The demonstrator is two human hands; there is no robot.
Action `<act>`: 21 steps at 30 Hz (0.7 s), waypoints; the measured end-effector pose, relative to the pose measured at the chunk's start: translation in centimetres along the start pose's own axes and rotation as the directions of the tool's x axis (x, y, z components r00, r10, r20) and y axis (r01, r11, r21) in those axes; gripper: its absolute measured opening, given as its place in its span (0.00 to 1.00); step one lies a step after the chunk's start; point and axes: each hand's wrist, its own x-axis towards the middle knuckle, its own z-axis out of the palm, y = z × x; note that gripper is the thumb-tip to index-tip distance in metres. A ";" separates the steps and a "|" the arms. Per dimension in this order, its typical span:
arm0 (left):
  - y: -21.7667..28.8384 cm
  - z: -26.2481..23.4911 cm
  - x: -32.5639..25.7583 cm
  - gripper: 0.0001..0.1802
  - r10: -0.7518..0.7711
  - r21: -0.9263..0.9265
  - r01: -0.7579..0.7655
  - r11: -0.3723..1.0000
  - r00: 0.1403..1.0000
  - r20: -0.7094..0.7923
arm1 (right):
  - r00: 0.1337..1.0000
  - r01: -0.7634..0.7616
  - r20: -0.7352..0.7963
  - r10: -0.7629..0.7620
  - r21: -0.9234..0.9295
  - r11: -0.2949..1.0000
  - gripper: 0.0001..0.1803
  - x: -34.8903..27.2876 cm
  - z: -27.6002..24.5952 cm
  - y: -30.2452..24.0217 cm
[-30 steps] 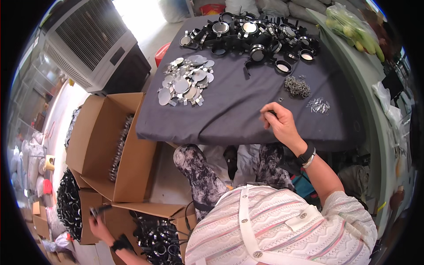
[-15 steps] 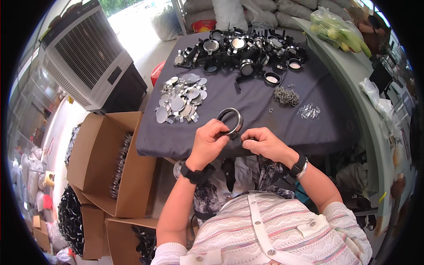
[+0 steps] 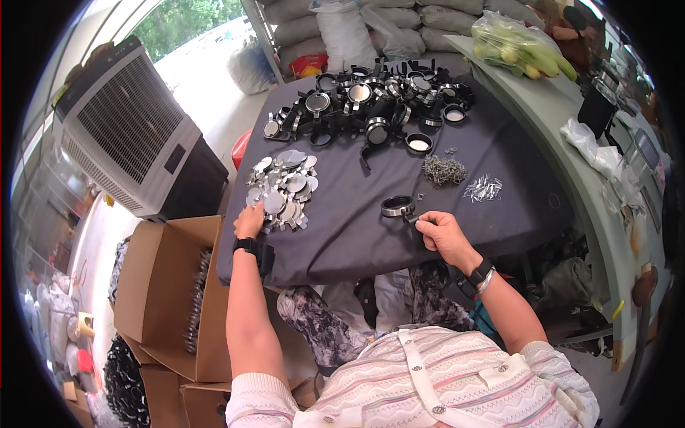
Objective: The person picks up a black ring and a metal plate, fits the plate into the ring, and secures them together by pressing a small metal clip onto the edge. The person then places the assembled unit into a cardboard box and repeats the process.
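Note:
My right hand point(image 3: 444, 236) pinches the short black handle of a round metal ring frame point(image 3: 397, 206) that rests on the dark grey tablecloth point(image 3: 357, 228). Out to the left, my left hand point(image 3: 250, 220) reaches the near edge of a pile of round silvery discs point(image 3: 284, 187), fingers on one disc. A small heap of metal springs point(image 3: 444, 170) and a cluster of small shiny pins point(image 3: 483, 189) lie just beyond my right hand. Several finished black round frames point(image 3: 378, 107) are heaped at the far side of the table.
Open cardboard boxes point(image 3: 168, 292) with metal parts stand on the floor at the left. A large grey air cooler point(image 3: 135, 153) is behind them. Filled sacks point(image 3: 342, 28) sit beyond the table. A pale counter point(image 3: 564, 121) on the right carries a bag of green fruit point(image 3: 517, 46).
Half a second ago both hands held the ring together near the table's front edge. Now the left hand has let go and moved left to the discs; the right hand has the ring down on the cloth.

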 end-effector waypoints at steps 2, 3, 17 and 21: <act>1.2 1.5 -1.0 0.35 0.108 0.114 -0.108 0.988 0.994 0.009 | 1.000 0.014 0.022 -0.013 -0.048 0.999 0.05 -0.1 0.1 0.1; 2.0 2.1 -2.0 0.34 0.139 0.053 -0.141 0.989 0.990 0.032 | 1.000 -0.003 0.013 0.003 -0.048 0.999 0.05 -0.2 0.2 0.1; 10.0 6.2 -21.2 0.22 0.518 -0.701 -0.475 0.532 0.837 -0.173 | 0.999 -0.008 0.042 0.018 -0.236 0.972 0.04 1.7 7.5 1.3; 12.2 9.0 -21.1 0.25 0.504 -0.744 -0.365 0.560 0.863 -0.043 | 0.996 -0.011 0.078 0.034 -0.282 0.959 0.06 2.3 7.8 2.4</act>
